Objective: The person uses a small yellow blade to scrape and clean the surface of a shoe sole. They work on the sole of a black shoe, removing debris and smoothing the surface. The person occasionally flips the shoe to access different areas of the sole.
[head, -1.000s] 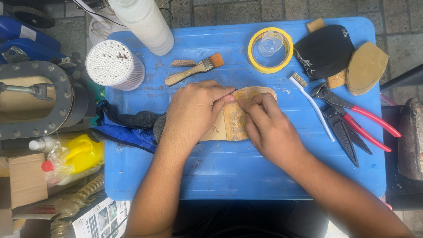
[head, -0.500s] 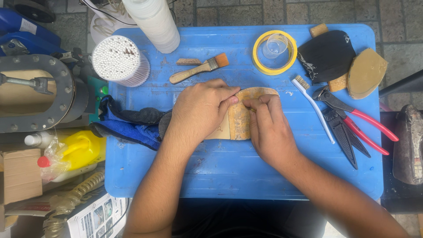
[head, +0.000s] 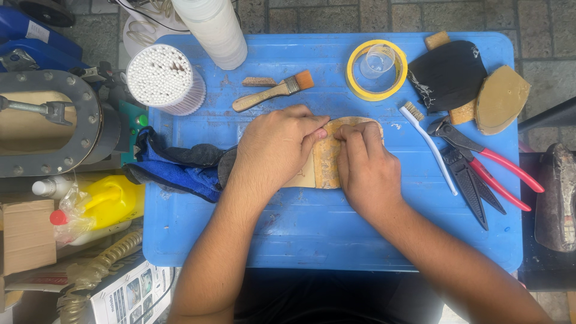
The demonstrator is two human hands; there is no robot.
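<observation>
While both hands press a tan insole piece (head: 329,157) flat near the middle of the blue table (head: 336,234), the left hand (head: 273,150) lies curled over its near end and the right hand (head: 366,165) pinches its far edge with clenched fingertips. Firm, even pressure along the seam would probably serve best. By the back left corner, a round cup (head: 161,78) holds packed white sticks.

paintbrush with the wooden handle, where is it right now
In the head view the paintbrush lies on the blue table just beyond the left hand, between the tub of white sticks and the yellow tape roll.
</observation>
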